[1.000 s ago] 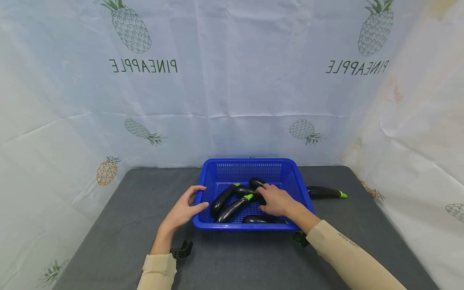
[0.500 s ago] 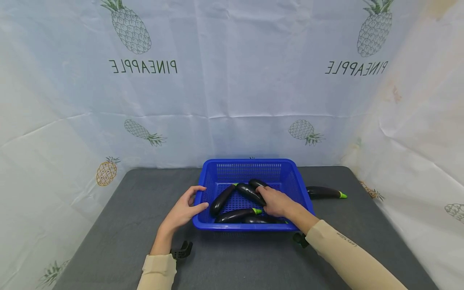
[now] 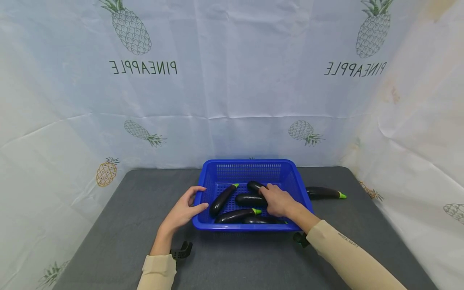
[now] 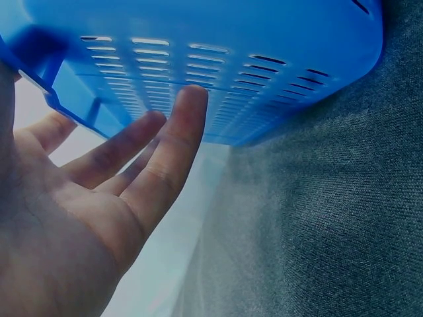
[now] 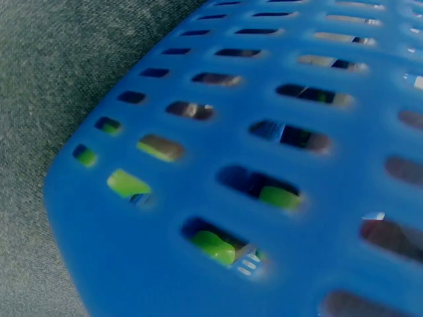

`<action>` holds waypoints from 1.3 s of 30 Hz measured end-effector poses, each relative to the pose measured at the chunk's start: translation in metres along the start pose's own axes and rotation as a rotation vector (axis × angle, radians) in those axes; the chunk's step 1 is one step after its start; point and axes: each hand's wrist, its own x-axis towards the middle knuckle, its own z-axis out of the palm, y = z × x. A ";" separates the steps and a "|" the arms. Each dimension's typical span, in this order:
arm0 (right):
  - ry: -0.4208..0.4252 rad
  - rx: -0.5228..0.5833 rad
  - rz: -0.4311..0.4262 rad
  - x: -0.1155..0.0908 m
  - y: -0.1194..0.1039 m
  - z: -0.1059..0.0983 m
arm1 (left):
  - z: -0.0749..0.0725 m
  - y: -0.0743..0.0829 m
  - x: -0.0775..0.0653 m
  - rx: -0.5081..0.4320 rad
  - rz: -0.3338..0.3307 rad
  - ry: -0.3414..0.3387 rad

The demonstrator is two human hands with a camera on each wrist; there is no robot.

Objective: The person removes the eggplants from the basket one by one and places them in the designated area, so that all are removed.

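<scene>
A blue slotted plastic basket (image 3: 250, 227) holds several glossy dark eggplants with green stem ends. At its left rim is my left hand (image 3: 185, 207), gripping with thumb and index finger over the edge; in the left wrist view the other fingers (image 4: 175, 145) extend along the outside wall. Inside the basket, my right hand (image 3: 278, 201) grips the stem end of a middle eggplant (image 3: 248, 200), whose stem is hidden by the hand. Another eggplant (image 3: 254, 186) lies just behind it, partly covered by the fingers. The right wrist view shows mostly basket wall (image 5: 132, 251), with green bits through the slots.
Inside the basket, one eggplant (image 3: 222, 200) slants at the left and two more (image 3: 233, 216) lie along the front wall. Outside, right of the basket, an eggplant (image 3: 324, 193) rests on the dark grey table (image 3: 232, 262). A pineapple-print cloth (image 3: 250, 80) hangs behind.
The front-left eggplant has turned to lie along the front wall. The middle eggplant has swung to lie crosswise under my right hand, which shifted slightly right. My left hand has stayed put.
</scene>
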 end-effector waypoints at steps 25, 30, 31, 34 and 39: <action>0.141 -0.080 -0.116 -0.017 0.000 -0.015 | 0.000 -0.001 0.001 0.019 -0.011 0.013; 0.167 -0.074 -0.143 -0.025 0.000 -0.023 | 0.000 -0.001 0.001 0.013 -0.010 0.010; 0.173 -0.071 -0.148 -0.026 0.000 -0.025 | 0.000 -0.001 0.001 0.010 -0.011 0.008; 0.198 -0.070 -0.158 -0.031 0.000 -0.029 | -0.001 -0.001 0.001 0.005 -0.011 0.005; 0.258 -0.076 -0.181 -0.039 0.002 -0.036 | -0.001 0.000 0.001 0.006 -0.007 0.004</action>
